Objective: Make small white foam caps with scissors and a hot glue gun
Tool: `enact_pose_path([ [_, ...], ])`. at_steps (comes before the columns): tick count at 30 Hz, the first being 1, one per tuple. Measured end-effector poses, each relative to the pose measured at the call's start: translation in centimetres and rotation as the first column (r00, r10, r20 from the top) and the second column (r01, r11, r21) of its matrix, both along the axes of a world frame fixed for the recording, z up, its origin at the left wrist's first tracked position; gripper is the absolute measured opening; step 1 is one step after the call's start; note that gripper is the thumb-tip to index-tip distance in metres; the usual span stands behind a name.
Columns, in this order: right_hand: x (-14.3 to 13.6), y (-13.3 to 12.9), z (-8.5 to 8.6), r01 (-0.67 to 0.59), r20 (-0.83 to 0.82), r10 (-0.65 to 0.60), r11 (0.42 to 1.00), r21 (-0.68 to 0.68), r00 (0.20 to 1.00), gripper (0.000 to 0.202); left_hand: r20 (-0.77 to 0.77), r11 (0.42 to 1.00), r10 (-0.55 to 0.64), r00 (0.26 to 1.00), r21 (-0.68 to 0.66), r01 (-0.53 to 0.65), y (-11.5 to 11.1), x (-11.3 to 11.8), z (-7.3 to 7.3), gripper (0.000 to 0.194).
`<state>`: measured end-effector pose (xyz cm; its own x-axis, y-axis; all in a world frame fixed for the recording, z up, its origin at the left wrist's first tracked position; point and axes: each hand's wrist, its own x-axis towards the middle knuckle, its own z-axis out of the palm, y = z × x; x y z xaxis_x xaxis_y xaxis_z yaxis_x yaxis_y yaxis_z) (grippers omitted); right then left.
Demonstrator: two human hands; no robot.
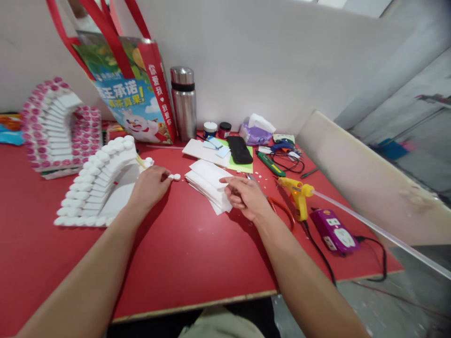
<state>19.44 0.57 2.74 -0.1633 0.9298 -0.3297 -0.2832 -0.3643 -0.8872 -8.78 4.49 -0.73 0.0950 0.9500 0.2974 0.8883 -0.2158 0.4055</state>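
My left hand [150, 185] is closed at the front right side of a white arched model [100, 185] with small steps and rounded white pieces along its edge. A small white piece [175, 177] shows at its fingertips. My right hand [244, 195] hovers at the right edge of a stack of white paper [207, 180], index finger stretched out and the other fingers loosely curled, with nothing seen in them. Right of that hand, a yellow glue gun [298, 193] with a long clear glue stick rests on the red table [197, 263].
A pink-dotted arched model [52, 126], a shopping bag [134, 94] and a steel flask [184, 103] stand at the back. A black phone [239, 150], tissue pack [256, 131], green tool [270, 164], orange-handled tool [287, 211] and purple power box [334, 232] lie rightward.
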Motion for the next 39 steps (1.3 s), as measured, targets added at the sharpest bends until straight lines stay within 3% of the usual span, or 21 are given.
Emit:
enact_pose_path([
  [4, 0.0, 0.1, -0.2, 0.011, 0.024, -0.012, 0.999, 0.043, 1.000, 0.034, 0.034, 1.000, 0.007, 0.999, -0.030, -0.006, 0.0, -0.3, 0.2, 0.021],
  [7, 0.1, 0.2, -0.7, 0.110, 0.165, -0.146, 0.971, 0.210, 0.975, 0.026, 0.049, 0.998, 0.043, 0.998, -0.040, -0.041, -0.2, -0.2, 0.7, 0.033],
  [10, 0.2, 0.3, -1.2, 0.102, 0.442, -0.362, 0.854, 0.510, 0.821, 0.017, 0.025, 1.000, -0.015, 1.000, 0.009, 0.015, -0.5, 0.3, 0.8, 0.046],
  [13, 0.3, 0.3, -1.7, -0.110, 0.635, -0.457, 0.752, 0.650, 0.623, 0.015, -0.011, 0.995, -0.095, 0.995, 0.024, 0.095, -0.4, 1.0, 0.3, 0.039],
  [16, 0.2, 0.3, -2.2, -0.282, 0.744, -0.442, 0.729, 0.624, 0.502, 0.017, 0.020, 0.994, -0.104, 0.994, 0.030, 0.103, -0.1, 1.3, -0.5, 0.029],
  [22, -0.4, 0.0, -2.6, -0.446, 0.887, -0.242, 0.793, 0.414, 0.394, 0.033, 0.022, 0.994, -0.066, 0.998, 0.087, 0.064, 0.8, 0.8, -1.6, 0.029],
  [27, -1.1, -0.2, -2.6, -0.471, 0.901, -0.253, 0.784, 0.404, 0.352, 0.032, 0.012, 0.986, -0.012, 1.000, 0.169, 0.009, 0.9, 0.9, -1.8, 0.029],
  [33, -1.0, 0.3, -2.8, -0.462, 0.896, -0.277, 0.780, 0.421, 0.348, 0.016, 0.125, 0.945, -0.029, 0.992, 0.327, -0.013, -0.3, 2.2, -0.5, 0.023],
  [39, -1.1, 0.2, -2.6, -0.459, 0.912, -0.331, 0.789, 0.408, 0.241, 0.020, 0.233, 0.956, -0.091, 0.968, 0.292, 0.020, -1.0, 3.2, -0.3, 0.022],
])
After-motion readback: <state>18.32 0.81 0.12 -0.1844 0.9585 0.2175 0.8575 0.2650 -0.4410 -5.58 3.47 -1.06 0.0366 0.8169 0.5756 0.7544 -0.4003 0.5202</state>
